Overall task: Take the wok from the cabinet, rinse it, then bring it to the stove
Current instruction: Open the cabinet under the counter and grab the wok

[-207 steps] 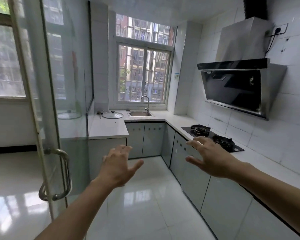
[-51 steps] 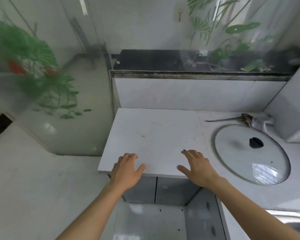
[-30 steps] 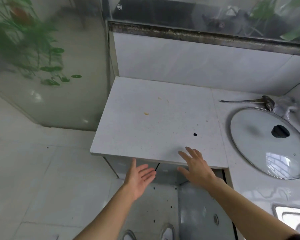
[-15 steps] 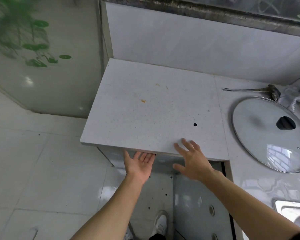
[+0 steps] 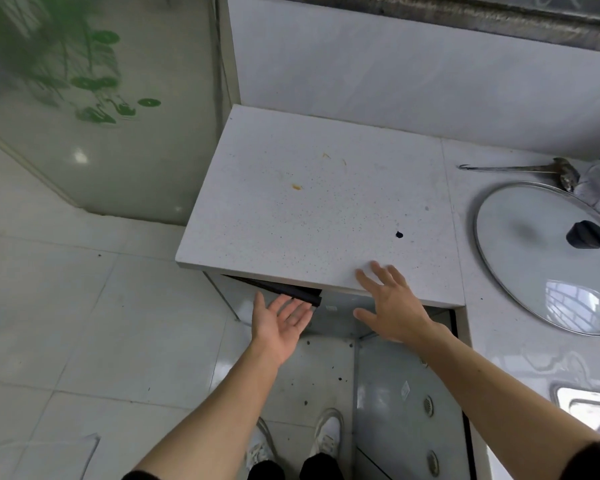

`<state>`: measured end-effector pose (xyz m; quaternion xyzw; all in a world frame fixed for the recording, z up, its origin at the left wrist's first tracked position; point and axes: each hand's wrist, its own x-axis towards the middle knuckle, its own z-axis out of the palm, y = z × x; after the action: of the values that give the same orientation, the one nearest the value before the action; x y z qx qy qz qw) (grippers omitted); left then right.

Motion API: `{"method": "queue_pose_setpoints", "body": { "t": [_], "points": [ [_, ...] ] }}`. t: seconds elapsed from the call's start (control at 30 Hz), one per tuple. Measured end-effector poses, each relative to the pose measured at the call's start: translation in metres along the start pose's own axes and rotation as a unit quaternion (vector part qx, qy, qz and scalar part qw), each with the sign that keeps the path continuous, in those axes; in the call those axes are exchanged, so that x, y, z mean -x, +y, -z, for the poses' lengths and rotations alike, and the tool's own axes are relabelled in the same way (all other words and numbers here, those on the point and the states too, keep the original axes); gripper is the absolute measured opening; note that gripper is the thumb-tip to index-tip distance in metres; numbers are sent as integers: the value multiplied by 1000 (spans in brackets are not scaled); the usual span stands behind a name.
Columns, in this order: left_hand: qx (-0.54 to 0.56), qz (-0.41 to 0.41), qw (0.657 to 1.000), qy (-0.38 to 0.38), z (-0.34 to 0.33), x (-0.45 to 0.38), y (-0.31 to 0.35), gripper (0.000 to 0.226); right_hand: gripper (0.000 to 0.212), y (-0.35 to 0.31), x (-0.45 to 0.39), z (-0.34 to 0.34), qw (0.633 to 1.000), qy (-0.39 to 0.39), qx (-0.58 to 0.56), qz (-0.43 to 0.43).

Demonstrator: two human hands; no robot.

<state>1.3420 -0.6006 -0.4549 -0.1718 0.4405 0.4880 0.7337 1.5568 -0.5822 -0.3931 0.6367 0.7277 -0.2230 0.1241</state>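
Cabinet door (image 5: 284, 289): ajar under the white surface (image 5: 309, 216), dark top edge at the fingers (image 5: 293, 308) of the left hand (image 5: 279, 323), palm up, spread, gripping nothing. Right hand (image 5: 392, 310): open, fingertips over the surface's front edge. Wok: not visible; cabinet interior hidden

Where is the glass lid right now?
The glass lid lies flat on the counter at the head view's right edge, beyond the right hand.

You look down on a speckled white surface (image 5: 312, 209) against a white tiled wall (image 5: 413, 81). To its left, glossy pale floor tiles (image 5: 84, 323) meet a glass panel (image 5: 111, 116) printed with green leaves, catching soft light.
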Motion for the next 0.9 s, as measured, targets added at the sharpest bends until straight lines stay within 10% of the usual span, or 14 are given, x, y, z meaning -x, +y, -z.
{"method": "queue_pose_setpoints", "body": {
  "t": [0.53,0.8,0.9],
  "points": [
    [-380,-64,912,140,41,42,14,41,77,-57,1,-12,997,48,-21,63],
    [-589,-230,739,232,80,70,17,23,76,-72,-9,-10,998,21,-11,60],
    [-686,-311,626,202,116,77,27,69,78,-76,-10,-12,998,23,3,54]
  ]
}}
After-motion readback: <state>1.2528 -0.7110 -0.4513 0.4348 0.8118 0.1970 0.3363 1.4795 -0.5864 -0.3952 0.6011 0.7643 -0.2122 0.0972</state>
